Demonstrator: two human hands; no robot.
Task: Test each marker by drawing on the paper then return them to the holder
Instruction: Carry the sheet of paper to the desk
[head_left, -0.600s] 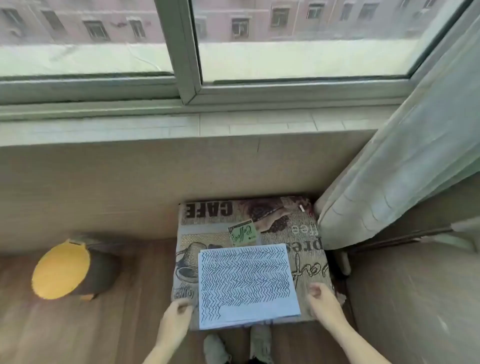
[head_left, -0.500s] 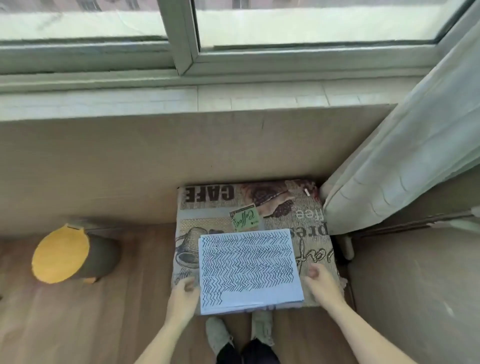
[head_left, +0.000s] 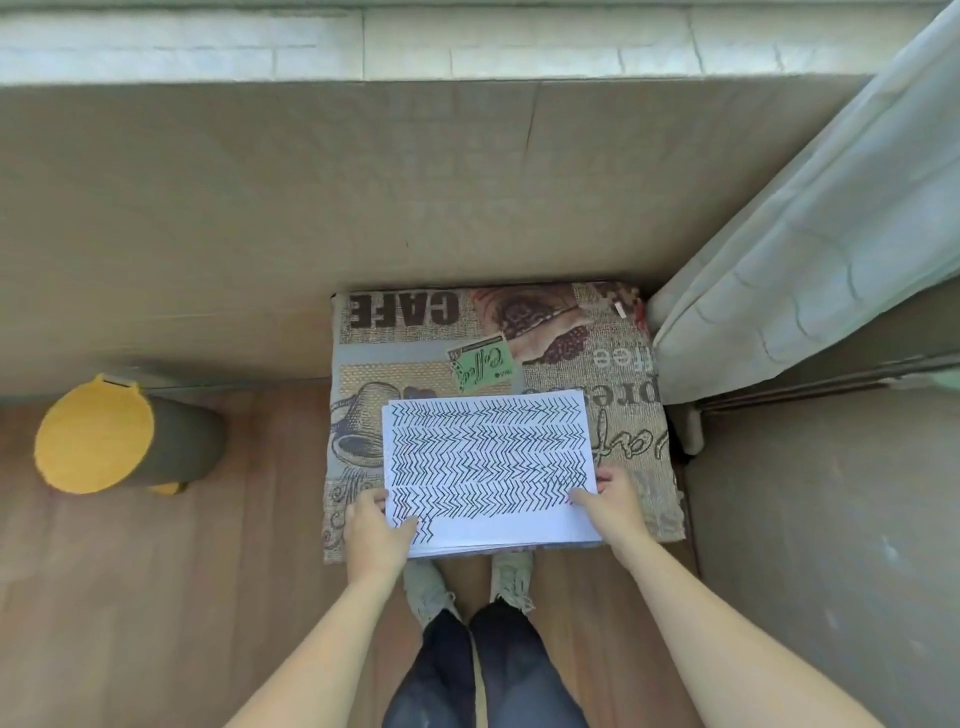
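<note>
My left hand (head_left: 378, 532) pinches paper stack (head_left: 488, 470) at its 7 o'clock corner, thumb on top. My right hand (head_left: 615, 501) pinches 4 o'clock edge. Stack lies on coffee-print cushion (head_left: 613, 374), blue zigzags covering top sheet. Yellow-topped cylinder (head_left: 96, 434) on floor at 9 o'clock, well apart.

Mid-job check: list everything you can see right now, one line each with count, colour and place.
paper stack: one stack, white, top sheet covered in dark zigzag marks, on the cushion
cushion: one, brown-grey coffee print, on the floor against the wall
yellow-lidded cylinder: one, dark body, on the floor at left
curtain: one, pale grey-green, at right
markers, holder: none visible
shoes: two, light, below the cushion
left hand: on the stack's left edge
right hand: on the stack's right edge
</note>
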